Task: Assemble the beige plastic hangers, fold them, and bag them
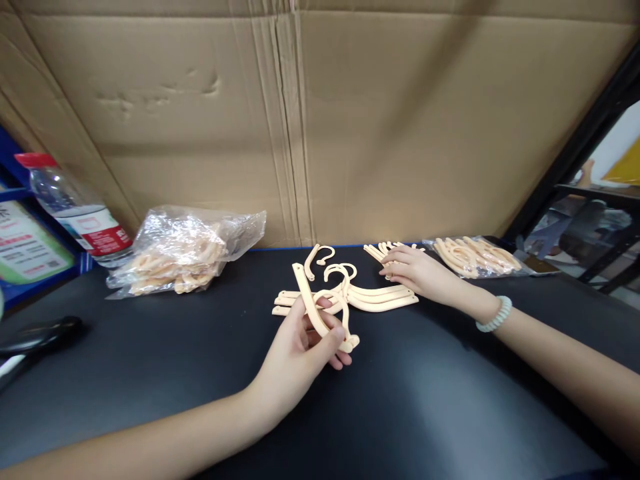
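My left hand is closed around a cream plastic hanger arm, held tilted just above the black table. Behind it lies a small stack of finished cream hangers with their hooks pointing away from me. A loose hook piece lies beyond the stack. My right hand, with a pale bead bracelet on the wrist, rests fingers down on a loose pile of cream arm pieces; whether it grips one is hidden.
A clear bag of cream hook parts lies at the back left. Another open bag of arm pieces lies at the back right. A water bottle stands far left, a black object lies at the left edge. A cardboard wall closes the back.
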The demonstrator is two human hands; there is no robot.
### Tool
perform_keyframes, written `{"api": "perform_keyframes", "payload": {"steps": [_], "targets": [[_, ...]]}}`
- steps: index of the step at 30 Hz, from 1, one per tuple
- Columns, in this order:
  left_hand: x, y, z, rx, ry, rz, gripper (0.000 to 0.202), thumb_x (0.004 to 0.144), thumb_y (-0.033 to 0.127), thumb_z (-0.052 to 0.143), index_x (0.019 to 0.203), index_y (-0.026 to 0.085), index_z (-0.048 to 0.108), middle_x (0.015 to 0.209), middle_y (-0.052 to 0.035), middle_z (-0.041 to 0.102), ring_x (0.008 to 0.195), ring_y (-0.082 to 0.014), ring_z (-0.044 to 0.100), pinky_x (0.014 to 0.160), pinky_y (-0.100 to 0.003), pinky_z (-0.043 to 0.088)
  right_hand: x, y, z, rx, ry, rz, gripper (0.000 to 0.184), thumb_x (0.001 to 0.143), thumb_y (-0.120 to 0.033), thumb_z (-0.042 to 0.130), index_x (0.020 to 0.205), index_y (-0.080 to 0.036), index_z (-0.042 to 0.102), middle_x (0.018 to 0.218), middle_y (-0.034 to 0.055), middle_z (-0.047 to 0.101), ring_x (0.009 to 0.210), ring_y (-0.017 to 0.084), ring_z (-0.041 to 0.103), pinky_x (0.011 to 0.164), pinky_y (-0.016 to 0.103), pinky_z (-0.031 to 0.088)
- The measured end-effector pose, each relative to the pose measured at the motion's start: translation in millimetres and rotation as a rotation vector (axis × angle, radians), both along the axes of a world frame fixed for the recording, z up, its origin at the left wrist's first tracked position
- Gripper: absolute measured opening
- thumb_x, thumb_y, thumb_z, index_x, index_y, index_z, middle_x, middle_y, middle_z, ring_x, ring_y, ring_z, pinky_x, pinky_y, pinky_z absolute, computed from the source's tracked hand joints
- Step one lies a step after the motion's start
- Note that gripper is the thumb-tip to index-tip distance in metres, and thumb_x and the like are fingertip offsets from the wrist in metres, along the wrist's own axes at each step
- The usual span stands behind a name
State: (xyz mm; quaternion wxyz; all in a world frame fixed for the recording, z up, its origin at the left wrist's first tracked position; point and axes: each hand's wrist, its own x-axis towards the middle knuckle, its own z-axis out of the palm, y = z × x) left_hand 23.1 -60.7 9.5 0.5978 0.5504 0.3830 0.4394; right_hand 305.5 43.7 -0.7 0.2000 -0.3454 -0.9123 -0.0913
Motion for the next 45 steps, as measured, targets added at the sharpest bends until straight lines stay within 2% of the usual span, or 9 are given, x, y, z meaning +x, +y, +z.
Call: {"api": "perform_keyframes", "payload": {"steps": [6,12,16,19,25,30,33,39,45], "targets": [[-1.3,0.1,-0.2,0.000,0.005,0.032,0.038,0.080,0.032,0.070,0.104,0.019,0.044,0.078,0.0053,0.056,0.060,-0.0134,0.068,0.050,-0.022,0.052,-6.8,-2.7,3.1,-0.115,0.355,-0.017,0.019,0.096,-0.025,0.047,0.091,-0.022,0.065,0.105,0.0096,0.067,0.101,0.025,0.059,0.090,0.045,0.048],[-2.8,1.0,-0.4,0.011,0.016,0.035,0.036,0.082,0.034,0.068,0.103,0.020,0.043,0.079,0.0043,0.057,0.066,-0.0150,0.071,0.051,-0.020,0.053,-27.7,-33.8,26.2,-0.424,1.058,-0.020,0.017,0.096,-0.037,0.050,0.099,-0.022,0.058,0.101,0.0053,0.066,0.062,0.011,0.058,0.055,0.026,0.045],[-2.9,3.0,-2.5,0.022,0.008,0.040,0.036,0.082,0.034,0.068,0.102,0.020,0.042,0.079,0.0047,0.056,0.066,-0.0138,0.068,0.048,-0.019,0.052,-47.8,-60.9,33.8,-0.668,1.295,0.093,0.015,0.092,-0.037,0.059,0.097,-0.023,0.061,0.107,0.0048,0.064,0.080,0.014,0.063,0.070,0.028,0.050],[-2.9,4.4,-3.9,0.041,0.010,0.053,0.036,0.081,0.030,0.069,0.103,0.021,0.043,0.081,0.0047,0.054,0.064,-0.0115,0.064,0.046,-0.018,0.051,-61.4,-75.3,30.6,-0.777,1.340,0.119,0.014,0.089,-0.034,0.064,0.094,-0.021,0.067,0.105,0.0053,0.064,0.089,0.015,0.060,0.083,0.030,0.049],[-4.0,5.9,-3.9,0.084,0.043,0.038,0.026,0.081,0.028,0.070,0.092,0.020,0.047,0.076,0.0045,0.056,0.064,-0.0095,0.056,0.044,-0.015,0.047,-75.3,-86.7,16.3,-0.918,1.427,0.049,0.012,0.085,-0.031,0.069,0.093,-0.022,0.068,0.084,0.0002,0.059,0.077,0.012,0.054,0.074,0.025,0.047],[-4.0,6.1,-4.8,0.049,-0.014,0.021,0.025,0.079,0.024,0.074,0.087,0.018,0.050,0.076,0.0033,0.062,0.068,-0.0098,0.062,0.063,-0.022,0.054,-77.2,-89.3,13.4,-0.941,1.580,-0.020,0.048,0.071,-0.023,0.080,0.113,-0.031,0.059,0.111,-0.0008,0.057,0.080,0.009,0.058,0.081,0.028,0.051],[-3.4,6.7,-5.1,0.044,-0.064,0.011,0.027,0.077,0.023,0.076,0.086,0.018,0.051,0.075,0.0039,0.063,0.068,-0.0100,0.062,0.068,-0.023,0.053,-77.7,-90.0,12.8,-1.028,1.620,0.005,0.061,0.068,-0.022,0.083,0.121,-0.030,0.054,0.099,-0.0005,0.062,0.086,0.013,0.063,0.091,0.034,0.050],[-4.8,4.9,-4.1,0.039,-0.081,-0.020,0.027,0.076,0.022,0.077,0.085,0.019,0.052,0.074,0.0036,0.064,0.070,-0.0117,0.063,0.071,-0.026,0.052,-84.7,-93.3,10.1,-1.106,1.445,-0.031,0.026,0.069,-0.026,0.083,0.087,-0.017,0.068,0.077,0.0000,0.065,0.072,0.011,0.060,0.069,0.025,0.050],[-5.5,5.2,-2.6,0.037,-0.056,-0.033,0.028,0.075,0.024,0.077,0.081,0.019,0.050,0.077,0.0028,0.064,0.071,-0.0122,0.062,0.074,-0.027,0.050,-91.6,-94.3,-0.2,-1.188,1.347,0.072,0.030,0.073,-0.030,0.081,0.097,-0.017,0.067,0.080,0.0017,0.069,0.068,0.012,0.063,0.068,0.028,0.052]]}}
